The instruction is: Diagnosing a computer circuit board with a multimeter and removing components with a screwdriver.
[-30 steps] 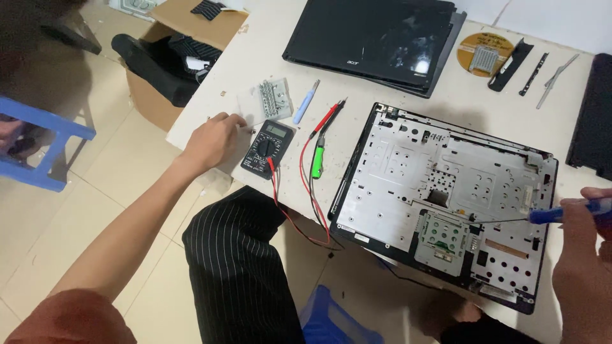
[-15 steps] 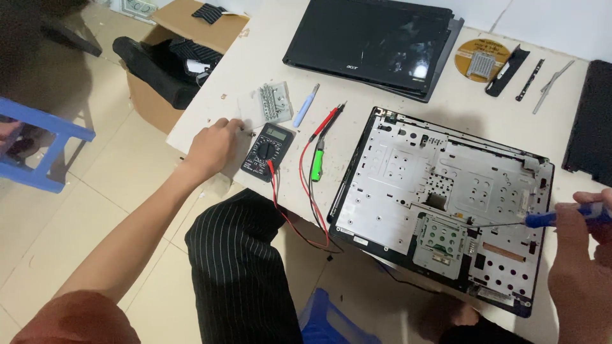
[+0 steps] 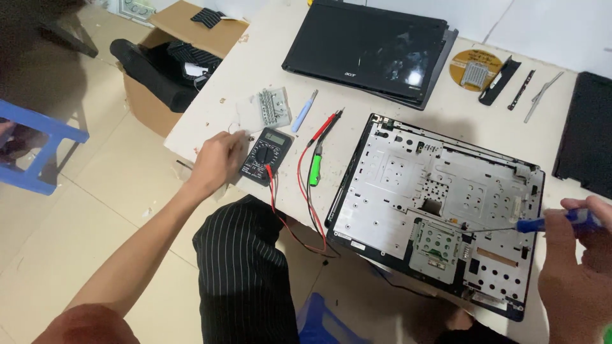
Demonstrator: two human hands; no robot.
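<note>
Blue-handled screwdriver [image 3: 548,223] sat clamped in the right hand [image 3: 577,280], tip on the opened laptop base [image 3: 440,210] (mid-bench); the left hand [image 3: 217,159], fingers curled loosely, touched the multimeter [image 3: 266,155].

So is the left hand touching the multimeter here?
Touching. The head view shows the left hand resting on the table with its fingers against the left edge of the black multimeter; no gap shows between them.
</note>
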